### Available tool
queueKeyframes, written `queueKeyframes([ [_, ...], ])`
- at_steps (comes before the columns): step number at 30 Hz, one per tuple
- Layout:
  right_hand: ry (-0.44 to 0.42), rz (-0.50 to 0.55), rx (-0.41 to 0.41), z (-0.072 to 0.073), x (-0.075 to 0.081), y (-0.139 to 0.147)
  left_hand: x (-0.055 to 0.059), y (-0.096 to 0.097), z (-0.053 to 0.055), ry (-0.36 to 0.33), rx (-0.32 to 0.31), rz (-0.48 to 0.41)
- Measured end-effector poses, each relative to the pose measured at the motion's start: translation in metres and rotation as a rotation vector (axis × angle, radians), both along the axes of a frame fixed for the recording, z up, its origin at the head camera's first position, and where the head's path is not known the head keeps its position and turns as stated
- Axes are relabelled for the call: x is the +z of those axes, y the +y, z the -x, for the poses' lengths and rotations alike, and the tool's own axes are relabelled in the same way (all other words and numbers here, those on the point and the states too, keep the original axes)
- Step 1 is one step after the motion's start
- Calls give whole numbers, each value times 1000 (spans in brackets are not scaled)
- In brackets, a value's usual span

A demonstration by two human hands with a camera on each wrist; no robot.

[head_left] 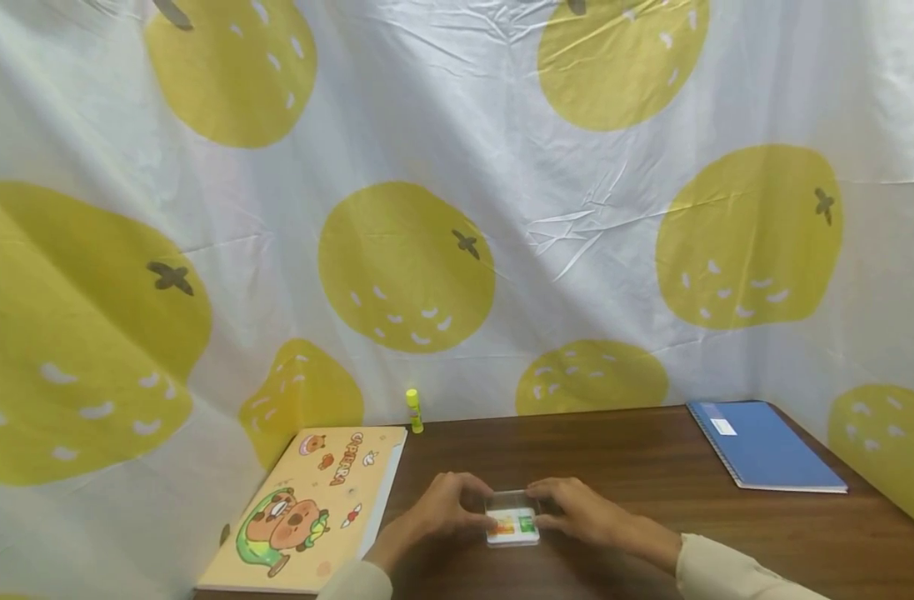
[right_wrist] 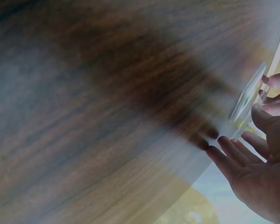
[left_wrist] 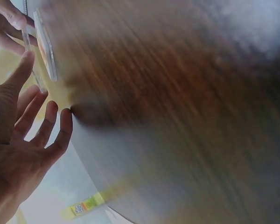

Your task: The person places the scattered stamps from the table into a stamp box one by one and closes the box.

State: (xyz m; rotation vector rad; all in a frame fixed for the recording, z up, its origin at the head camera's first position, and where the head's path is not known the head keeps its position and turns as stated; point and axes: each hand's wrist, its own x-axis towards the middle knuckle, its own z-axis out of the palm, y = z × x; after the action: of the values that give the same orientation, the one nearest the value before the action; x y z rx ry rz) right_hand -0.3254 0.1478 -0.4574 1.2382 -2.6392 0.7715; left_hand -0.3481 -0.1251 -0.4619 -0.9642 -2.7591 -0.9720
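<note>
A small flat clear case [head_left: 512, 538] lies on the brown table in front of me, with white, orange and green showing in it. Just above it is a thin clear plastic lid [left_wrist: 36, 74], apart from the case in both wrist views. My left hand [head_left: 445, 504] pinches the lid's left edge between thumb and fingers, its other fingers spread. From the other side my right hand [head_left: 580, 510] pinches the opposite edge, with its lower fingers [right_wrist: 222, 161] stretched toward the tabletop.
At the left lies a cream capybara-print pad or book [head_left: 307, 508]. A yellow glue stick [head_left: 415, 411] stands at the table's back edge. A blue spiral notebook [head_left: 767, 446] lies at the back right. White curtain [head_left: 501, 167] with yellow fruit prints surrounds the table.
</note>
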Motion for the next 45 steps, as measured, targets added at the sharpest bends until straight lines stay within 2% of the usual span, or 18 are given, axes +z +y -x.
queueKeyframes([
  [6, -23, 0, 12, -3, 0, 0, -1, -1, -3, 20, -19, 5],
  [12, -55, -5, 1, -7, 0, 1, 0, -1, -7, -17, -26, 5],
  [28, -49, -32, -23, -12, 0, -1, 3, -3, -13, -27, -50, 10],
  [45, -45, -50, -30, -14, -2, -1, 2, -4, -14, -22, -83, 23],
])
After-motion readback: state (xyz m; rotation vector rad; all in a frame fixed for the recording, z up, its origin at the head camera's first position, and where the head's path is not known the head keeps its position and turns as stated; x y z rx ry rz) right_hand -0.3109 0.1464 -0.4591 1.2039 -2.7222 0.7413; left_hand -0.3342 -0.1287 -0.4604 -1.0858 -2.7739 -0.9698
